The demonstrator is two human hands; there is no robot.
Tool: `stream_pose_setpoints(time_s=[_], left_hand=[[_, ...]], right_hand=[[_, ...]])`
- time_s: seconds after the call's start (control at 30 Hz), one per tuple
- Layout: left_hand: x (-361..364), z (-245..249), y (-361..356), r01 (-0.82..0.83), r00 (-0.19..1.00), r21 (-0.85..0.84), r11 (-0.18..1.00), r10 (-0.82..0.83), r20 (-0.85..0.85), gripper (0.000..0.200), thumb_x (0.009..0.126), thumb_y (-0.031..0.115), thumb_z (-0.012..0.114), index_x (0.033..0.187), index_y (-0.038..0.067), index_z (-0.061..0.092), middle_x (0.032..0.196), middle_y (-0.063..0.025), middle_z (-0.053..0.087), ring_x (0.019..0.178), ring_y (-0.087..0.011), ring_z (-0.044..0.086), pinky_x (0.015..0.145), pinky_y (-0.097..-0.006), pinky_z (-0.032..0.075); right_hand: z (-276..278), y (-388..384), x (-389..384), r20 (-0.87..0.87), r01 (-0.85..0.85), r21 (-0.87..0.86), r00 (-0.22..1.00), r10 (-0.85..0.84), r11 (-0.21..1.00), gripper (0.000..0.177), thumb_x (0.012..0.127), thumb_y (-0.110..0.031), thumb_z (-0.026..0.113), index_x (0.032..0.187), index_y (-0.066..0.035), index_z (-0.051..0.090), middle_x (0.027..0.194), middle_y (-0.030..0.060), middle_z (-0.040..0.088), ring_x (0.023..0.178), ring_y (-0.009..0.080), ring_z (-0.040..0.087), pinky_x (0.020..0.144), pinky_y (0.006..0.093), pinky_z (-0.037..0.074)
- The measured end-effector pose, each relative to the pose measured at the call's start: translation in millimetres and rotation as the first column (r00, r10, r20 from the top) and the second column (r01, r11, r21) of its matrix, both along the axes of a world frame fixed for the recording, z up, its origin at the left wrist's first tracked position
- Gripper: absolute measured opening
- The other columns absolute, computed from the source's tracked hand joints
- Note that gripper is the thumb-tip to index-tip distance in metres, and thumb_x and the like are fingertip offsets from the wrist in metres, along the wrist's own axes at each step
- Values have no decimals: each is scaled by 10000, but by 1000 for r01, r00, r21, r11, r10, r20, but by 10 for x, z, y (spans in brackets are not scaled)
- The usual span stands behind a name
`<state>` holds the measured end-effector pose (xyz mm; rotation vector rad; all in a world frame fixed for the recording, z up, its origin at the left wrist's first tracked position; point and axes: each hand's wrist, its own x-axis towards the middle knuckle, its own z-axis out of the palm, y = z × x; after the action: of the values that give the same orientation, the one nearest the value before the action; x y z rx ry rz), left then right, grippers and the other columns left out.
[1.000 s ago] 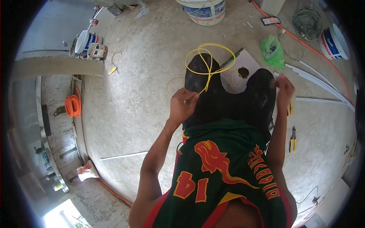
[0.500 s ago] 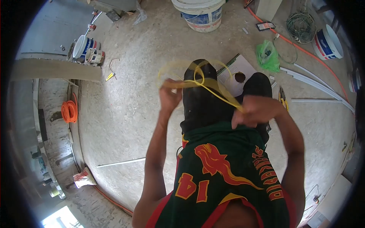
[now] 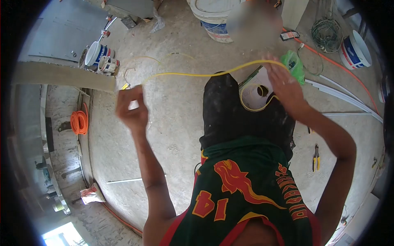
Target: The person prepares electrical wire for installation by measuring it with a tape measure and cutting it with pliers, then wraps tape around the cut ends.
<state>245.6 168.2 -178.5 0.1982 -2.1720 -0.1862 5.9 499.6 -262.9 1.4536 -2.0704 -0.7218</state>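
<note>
A thin yellow wire (image 3: 197, 75) stretches across above my knees. At its left part, my left hand (image 3: 133, 108) has thumb and forefinger closed in a pinch on it; the wire beyond that hand is a faint blur. My right hand (image 3: 286, 88), smeared by motion, has the wire running across its fingers and holds it above my right knee. A loop of the wire hangs below this hand, in front of a flat white piece (image 3: 266, 84) with a dark round opening, between my knees.
Pliers (image 3: 316, 158) lie on the floor at right. A green plastic bag (image 3: 296, 67), white trunking strips (image 3: 344, 96) and an orange hose (image 3: 328, 54) are beyond. A large bucket (image 3: 215, 26) stands ahead, partly behind a blurred patch. An orange coil (image 3: 79, 122) is at left.
My hands have moved apart: the left out to the left, the right forward and slightly right. The wire, looped between them before, is now drawn out long. The pliers show more fully.
</note>
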Motion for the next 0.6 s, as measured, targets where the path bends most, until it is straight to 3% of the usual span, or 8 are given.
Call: stream_pose_setpoints(time_s=[0.03,0.13,0.23,0.33,0.43,0.5,0.53,0.6], left_hand=[[72,177,-69,3,999,-73,997,-6,-43,69,816,-29,633,840,4,690,781,-90,655,680,-183,595,639,-271,464],[401,669,-269,-176,979,-81,981,165,-121,55,844,14,642,843,-12,690,779,-67,653,681,-146,565,611,-266,435],[596,977,-317,-260,954,-39,965,250,-168,95,855,67,669,856,-23,696,770,-50,641,666,-120,535,579,-261,400],[821,1117,-394,-303,935,14,953,300,-191,142,871,110,672,874,-29,703,757,-33,627,666,-105,522,562,-257,381],[1021,1187,-407,-408,908,-12,913,405,-107,190,883,164,668,884,-23,703,756,-39,626,681,-108,534,572,-253,392],[1147,1236,-593,-526,850,-84,846,527,-11,206,890,182,662,888,-19,702,767,-46,631,700,-113,550,580,-253,400],[1194,1194,-731,-453,891,-34,891,453,-15,177,895,153,640,902,-12,702,788,-53,639,713,-115,564,656,-260,442],[1331,1037,-1048,-295,944,-38,955,297,143,115,867,69,625,896,-14,699,792,-55,645,738,-116,583,728,-276,460]], right_hand=[[-28,-83,-161,-145,-44,-71,989,34,996,545,832,-129,491,1341,54,424,1466,128,340,1359,304,303,1149,375,224],[348,-277,-506,-447,-261,87,852,272,961,537,827,-123,518,1336,29,437,1462,98,350,1373,274,290,1147,369,243],[-100,-193,-834,268,-306,-149,903,337,940,506,833,-108,531,1324,-7,464,1448,116,362,1351,264,329,1127,375,277],[-122,-204,-691,346,-395,-202,827,442,896,408,808,-139,556,1183,21,578,1417,163,389,1313,314,386,1078,405,341],[-510,-239,-550,493,-90,-191,852,175,977,400,805,-126,584,1183,4,571,1399,201,396,1268,354,427,1068,414,351],[-480,-246,-364,714,95,-312,680,167,945,532,791,-147,636,1274,20,489,1396,176,413,1273,317,431,1039,430,382],[-459,-254,-319,799,203,-349,575,177,915,606,784,-158,662,1320,28,448,1395,164,421,1275,299,433,1025,438,398],[-530,-245,-458,930,264,-366,148,337,892,619,802,-152,667,1345,18,424,1385,159,436,1238,278,475,986,410,434]])
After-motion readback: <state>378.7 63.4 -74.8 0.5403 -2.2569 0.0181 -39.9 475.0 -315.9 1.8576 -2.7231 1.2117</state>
